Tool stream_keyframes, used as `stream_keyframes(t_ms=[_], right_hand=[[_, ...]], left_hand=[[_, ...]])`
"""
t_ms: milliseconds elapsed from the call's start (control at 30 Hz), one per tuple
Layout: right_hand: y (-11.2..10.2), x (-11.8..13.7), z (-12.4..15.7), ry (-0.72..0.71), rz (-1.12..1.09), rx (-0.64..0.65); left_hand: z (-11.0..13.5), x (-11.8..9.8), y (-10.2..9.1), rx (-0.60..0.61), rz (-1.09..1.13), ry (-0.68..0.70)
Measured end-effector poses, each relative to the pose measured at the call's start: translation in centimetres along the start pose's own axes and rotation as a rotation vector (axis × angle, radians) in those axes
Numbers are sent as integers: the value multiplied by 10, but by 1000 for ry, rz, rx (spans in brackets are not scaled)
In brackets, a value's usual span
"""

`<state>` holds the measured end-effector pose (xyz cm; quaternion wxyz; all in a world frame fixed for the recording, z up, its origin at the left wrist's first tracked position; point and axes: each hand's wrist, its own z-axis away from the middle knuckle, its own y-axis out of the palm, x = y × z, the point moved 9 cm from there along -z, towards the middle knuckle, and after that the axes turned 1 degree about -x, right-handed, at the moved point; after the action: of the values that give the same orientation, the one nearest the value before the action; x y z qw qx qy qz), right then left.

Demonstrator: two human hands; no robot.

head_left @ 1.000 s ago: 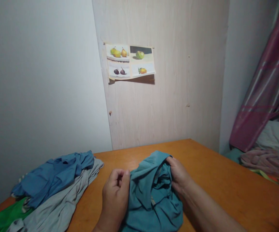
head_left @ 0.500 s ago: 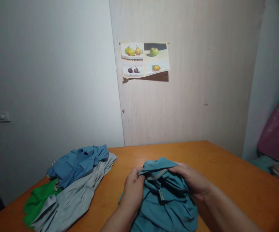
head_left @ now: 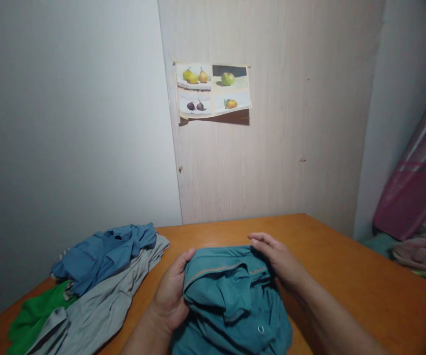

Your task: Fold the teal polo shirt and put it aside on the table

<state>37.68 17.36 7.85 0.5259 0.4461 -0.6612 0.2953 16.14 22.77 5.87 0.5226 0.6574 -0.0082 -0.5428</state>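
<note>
A crumpled teal garment [head_left: 231, 301] is bunched on the near part of the table, with a broad band spread along its top. A pale seam line runs under that band, and a small light ring mark shows low on the right of the cloth. My left hand [head_left: 172, 291] grips the garment's left edge, thumb up along the band and the other fingers hidden behind the fabric. At the upper right corner, my right hand [head_left: 277, 259] holds the edge, with its thumb and forefinger close together.
The orange-brown table [head_left: 331, 276] extends beyond both hands. On its left lies a loose pile: a blue garment [head_left: 105, 256], a grey garment [head_left: 105, 305] and a green cloth [head_left: 35, 315]. A fruit picture [head_left: 213, 88] hangs on the back panel. Pinkish cloth [head_left: 423, 256] lies at right.
My hands have moved apart, and the garment's top band, gathered before, is now stretched flatter between them. The camera view has turned slightly right.
</note>
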Motion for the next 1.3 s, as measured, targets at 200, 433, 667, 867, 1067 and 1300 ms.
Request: stream_keyframes(t_ms=[200,433,667,867,1067,1300], right_hand=[[33,42,26,-507,502,142],[38,14,18,-315,363,142],[0,1,4,-21,-225,-77],[-17,-1,-7,-29,-516,-136],[-18,-7,-8,88,-699,-167],[-15,-13,-8,227,-701,-106]], left_hand=[[1,1,5,33,-94,4],[15,-28,8,-175,-750,451],[30,-26,33,-364,-1737,947],[27,-47,15,-623,-1937,874],[28,-68,-20,-695,-1412,719],[-8,-35,-39,-247,-406,336]])
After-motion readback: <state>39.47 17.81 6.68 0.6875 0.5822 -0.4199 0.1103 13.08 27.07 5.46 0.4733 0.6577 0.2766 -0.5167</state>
